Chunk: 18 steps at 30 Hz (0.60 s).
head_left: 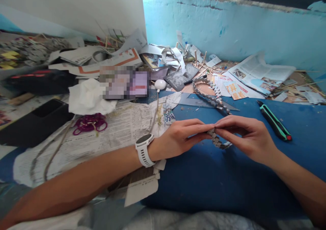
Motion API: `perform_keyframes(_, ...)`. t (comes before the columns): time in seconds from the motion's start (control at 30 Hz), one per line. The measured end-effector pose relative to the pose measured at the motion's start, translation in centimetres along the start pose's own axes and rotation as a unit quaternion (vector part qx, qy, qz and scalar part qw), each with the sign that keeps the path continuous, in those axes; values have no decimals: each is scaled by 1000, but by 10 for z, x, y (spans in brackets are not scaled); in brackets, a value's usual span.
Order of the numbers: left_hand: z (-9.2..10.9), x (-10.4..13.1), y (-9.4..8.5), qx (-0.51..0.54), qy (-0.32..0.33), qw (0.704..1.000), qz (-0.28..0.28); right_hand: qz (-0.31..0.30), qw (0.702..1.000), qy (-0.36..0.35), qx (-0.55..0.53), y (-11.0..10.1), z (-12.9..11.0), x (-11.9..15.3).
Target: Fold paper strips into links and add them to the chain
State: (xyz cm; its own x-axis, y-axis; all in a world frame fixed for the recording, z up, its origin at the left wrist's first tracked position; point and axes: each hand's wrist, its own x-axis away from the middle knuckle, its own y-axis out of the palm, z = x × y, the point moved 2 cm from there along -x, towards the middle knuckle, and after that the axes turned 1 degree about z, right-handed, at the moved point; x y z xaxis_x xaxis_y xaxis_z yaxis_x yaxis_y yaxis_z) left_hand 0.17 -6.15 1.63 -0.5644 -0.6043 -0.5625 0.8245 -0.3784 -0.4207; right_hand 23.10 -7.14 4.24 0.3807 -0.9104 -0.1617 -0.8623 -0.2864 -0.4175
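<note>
A chain of folded paper links (217, 140) hangs between my two hands over the blue tabletop (193, 186). My left hand (187, 135), with a white watch (144, 150) on its wrist, pinches the chain from the left. From the right, my right hand (248, 135) pinches the same spot, thumb and forefinger meeting the left fingertips. Behind the hands, a longer loop of folded paper chain (207, 95) rests on the table and partly over a clear ruler (187, 102); whether it joins the held piece is hidden by my fingers.
A green-and-black utility knife (275, 121) lies at the right. Newspaper (122, 121) spreads at the left, bearing purple cord (90, 123) and white tissue (88, 97). A dark phone-like slab (35, 121) lies far left. Paper scraps and thin sticks (202, 67) pile along the blue wall.
</note>
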Motion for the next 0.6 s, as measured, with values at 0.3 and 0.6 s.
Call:
perform_keyframes(0.3, 1, -1, 1, -12, -25, 999, 16, 46, 987, 107, -113, 4, 5, 2)
perform_keyframes(0.6, 1, 0, 1, -5, -25, 1000, 12, 64, 983, 99, -141, 11, 14, 5)
